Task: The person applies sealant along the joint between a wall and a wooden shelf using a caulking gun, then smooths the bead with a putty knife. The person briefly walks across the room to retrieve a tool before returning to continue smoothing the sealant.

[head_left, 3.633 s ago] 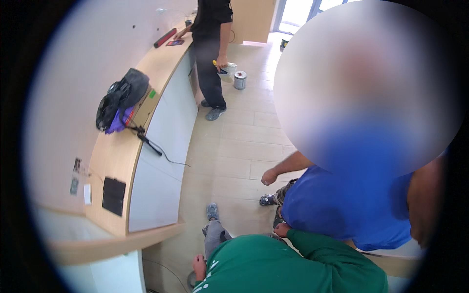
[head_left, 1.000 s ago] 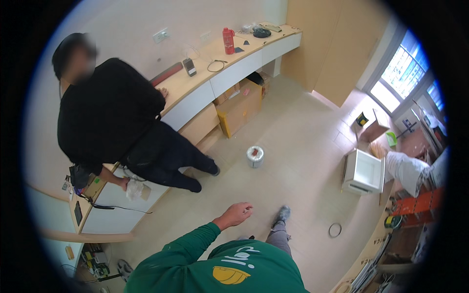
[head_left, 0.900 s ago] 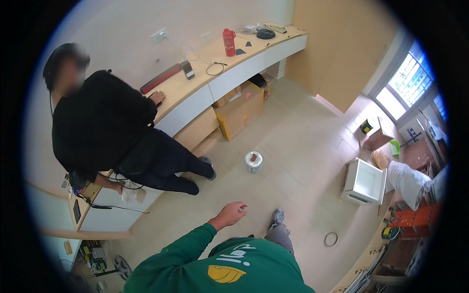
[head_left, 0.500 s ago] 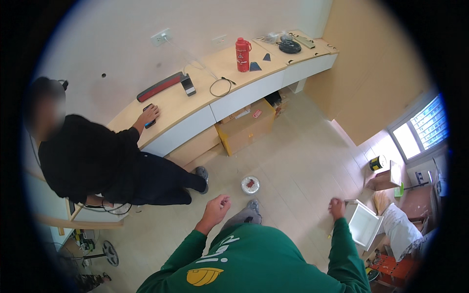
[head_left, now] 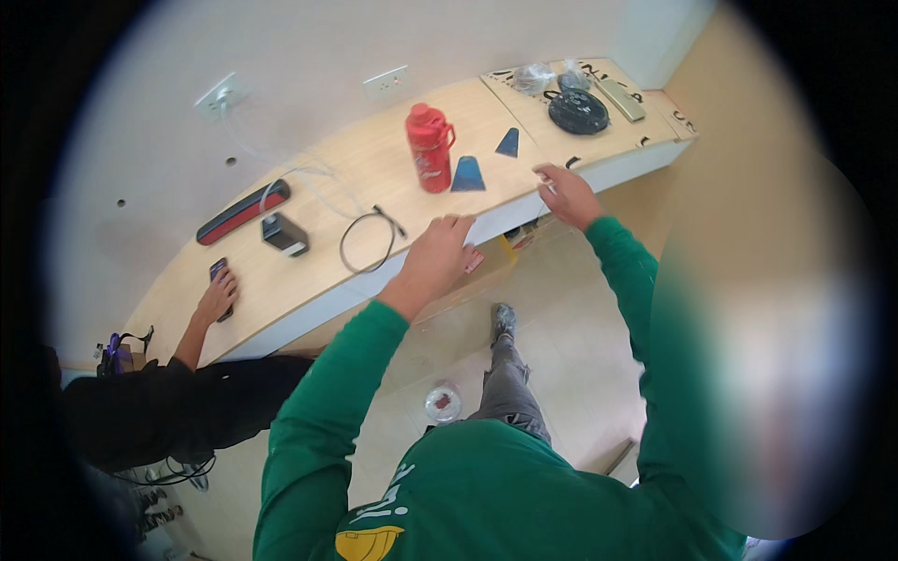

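Observation:
I hold my left hand (head_left: 436, 254) out at the front edge of the light wooden desk (head_left: 154, 313), fingers loosely extended and empty, just below a red bottle (head_left: 429, 154) and beside a coiled black cable (head_left: 369, 266). My right hand (head_left: 561, 194) hovers at the edge farther right, fingers loosely curled apart with nothing visible between them. Two blue flat trapezoid pieces, one larger (head_left: 469, 175) and one smaller (head_left: 508, 143), lie past my hands. A black round bundle (head_left: 577, 112), plastic bags (head_left: 533, 78) and a pale bar (head_left: 620, 98) rest at the desk's right end.
A co-worker (head_left: 182, 402) in black stands left, a hand (head_left: 217, 294) on a phone. A dark box (head_left: 284, 235) and red-black bar (head_left: 243, 213) sit on the desk. Below are a round can (head_left: 442, 403) on the floor and a cardboard box (head_left: 500, 262). A blur covers the right side.
I have moved up to the desk. Both my hands rose forward to its front edge, the bottle and blue pieces now much nearer, and the floor can sits closer to my body.

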Action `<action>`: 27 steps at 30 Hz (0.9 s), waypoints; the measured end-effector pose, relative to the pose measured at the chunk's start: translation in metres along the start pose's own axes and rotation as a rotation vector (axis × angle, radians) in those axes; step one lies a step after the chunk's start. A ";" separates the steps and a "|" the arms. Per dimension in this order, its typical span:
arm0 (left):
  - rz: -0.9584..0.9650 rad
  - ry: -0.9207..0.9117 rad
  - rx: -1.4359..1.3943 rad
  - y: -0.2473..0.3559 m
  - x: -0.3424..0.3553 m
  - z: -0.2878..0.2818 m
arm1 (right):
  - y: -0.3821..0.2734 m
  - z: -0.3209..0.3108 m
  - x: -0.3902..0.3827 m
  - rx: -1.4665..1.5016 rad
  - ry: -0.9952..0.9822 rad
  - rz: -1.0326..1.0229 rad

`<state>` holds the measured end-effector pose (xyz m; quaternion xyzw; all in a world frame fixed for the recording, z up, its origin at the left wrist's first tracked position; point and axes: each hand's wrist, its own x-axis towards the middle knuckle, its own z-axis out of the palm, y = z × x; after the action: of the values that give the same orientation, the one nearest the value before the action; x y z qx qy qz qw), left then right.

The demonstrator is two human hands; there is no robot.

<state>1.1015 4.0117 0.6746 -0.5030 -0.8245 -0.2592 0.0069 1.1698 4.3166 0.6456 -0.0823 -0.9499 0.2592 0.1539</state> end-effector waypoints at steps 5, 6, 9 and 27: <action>-0.136 -0.220 0.361 -0.039 0.151 0.078 | 0.064 0.025 0.162 -0.247 -0.344 -0.308; -0.159 -0.275 0.481 -0.043 0.175 0.085 | 0.075 0.025 0.183 -0.264 -0.423 -0.367; -0.304 -0.432 0.525 -0.072 0.202 0.099 | 0.098 0.036 0.203 -0.264 -0.587 -0.442; 0.233 -0.875 0.589 -0.064 0.273 0.068 | 0.136 0.011 -0.128 0.570 0.277 0.823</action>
<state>0.9307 4.2439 0.6632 -0.6290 -0.7267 0.2193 -0.1678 1.2966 4.3970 0.5338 -0.4373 -0.7013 0.5336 0.1796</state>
